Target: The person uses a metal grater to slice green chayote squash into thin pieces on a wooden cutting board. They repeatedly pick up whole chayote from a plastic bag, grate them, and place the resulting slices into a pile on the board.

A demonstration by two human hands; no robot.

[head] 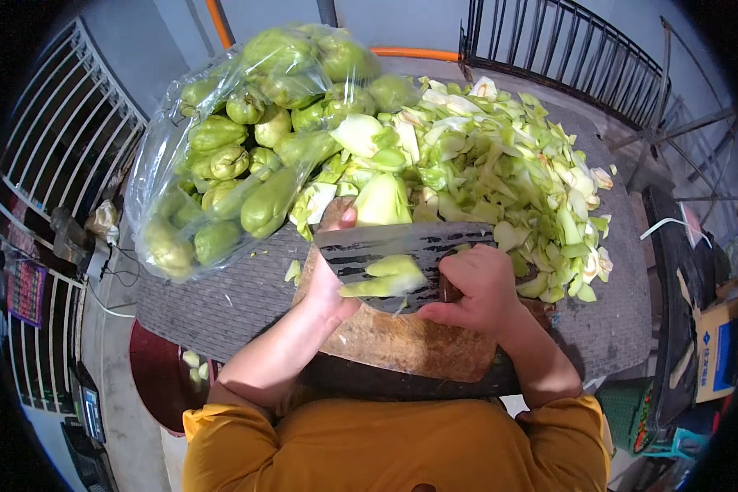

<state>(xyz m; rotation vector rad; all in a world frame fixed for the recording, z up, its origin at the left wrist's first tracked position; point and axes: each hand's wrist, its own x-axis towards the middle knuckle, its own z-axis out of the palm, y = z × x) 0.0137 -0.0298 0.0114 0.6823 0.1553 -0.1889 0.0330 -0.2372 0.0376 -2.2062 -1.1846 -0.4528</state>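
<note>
My right hand (483,289) grips the handle of a wide cleaver (400,237), its broad blade turned flat towards me. Green peel slices (390,277) cling to the blade's face. Behind the blade, my left hand (327,292) holds a partly peeled chayote (383,200); one fingertip shows beside it, and the blade hides most of the fingers. Beneath both hands lies a thick wooden chopping board (415,347). A large heap of chayote peelings (492,166) spreads beyond the cleaver to the right. At the far left, whole green chayotes (270,197) fill a clear plastic bag (150,154).
The board and heap rest on a grey textured tabletop (221,307). A dark red bucket (150,375) with pale pieces inside stands below its left edge. To the right are a cardboard box (710,363) and a green basket (621,412). Metal railings (566,43) stand behind.
</note>
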